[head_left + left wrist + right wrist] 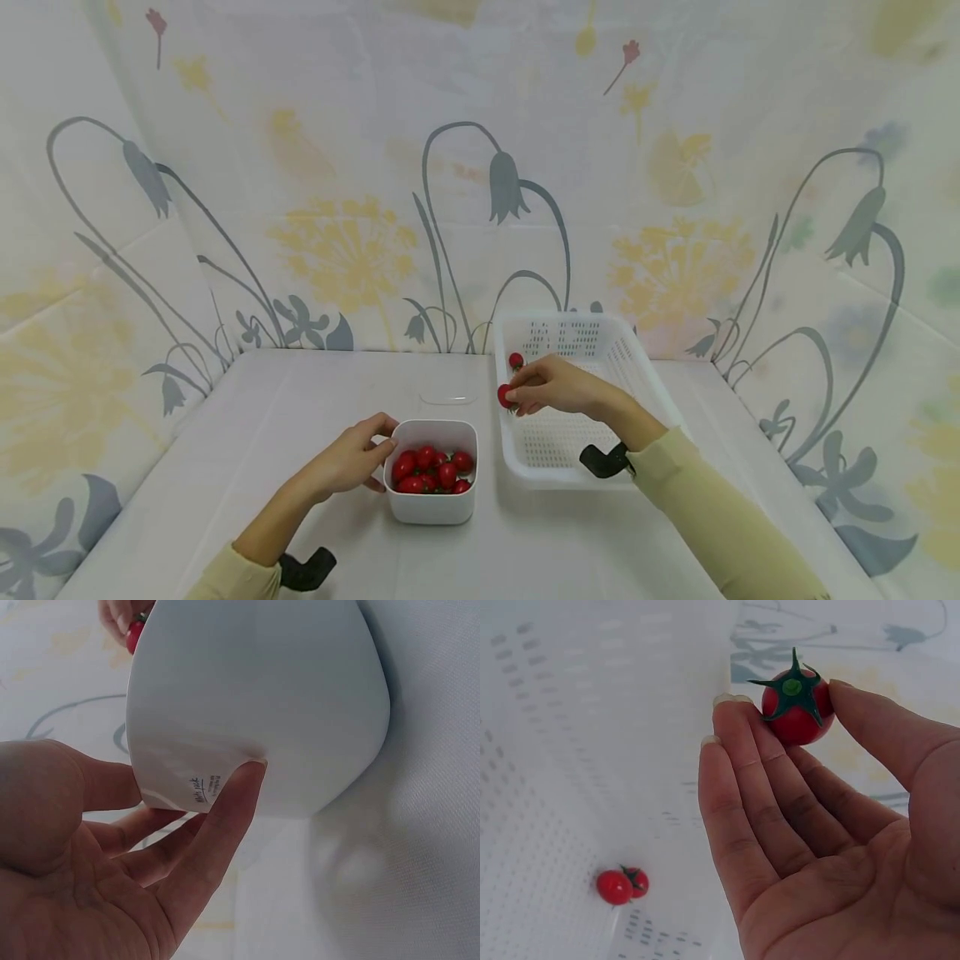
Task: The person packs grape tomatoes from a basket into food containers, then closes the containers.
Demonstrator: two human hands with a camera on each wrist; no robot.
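Observation:
My right hand (558,386) pinches a cherry tomato (799,709) with a green star-shaped stem between thumb and fingertips. It is held over the left side of a white perforated plastic basket (652,392). Two more cherry tomatoes (615,887) lie together in a corner of that basket in the right wrist view. On the left, my left hand (351,454) holds a white square container (431,510) by its left side, fingers bent against the wall. Several red cherry tomatoes (427,471) sit inside the container.
A clear, thin flat piece (447,399), perhaps a lid, lies behind the container. White cloth (300,383) covers the table, and a flower-printed curtain (465,208) rises at the back and sides. The basket stands close to the container's right.

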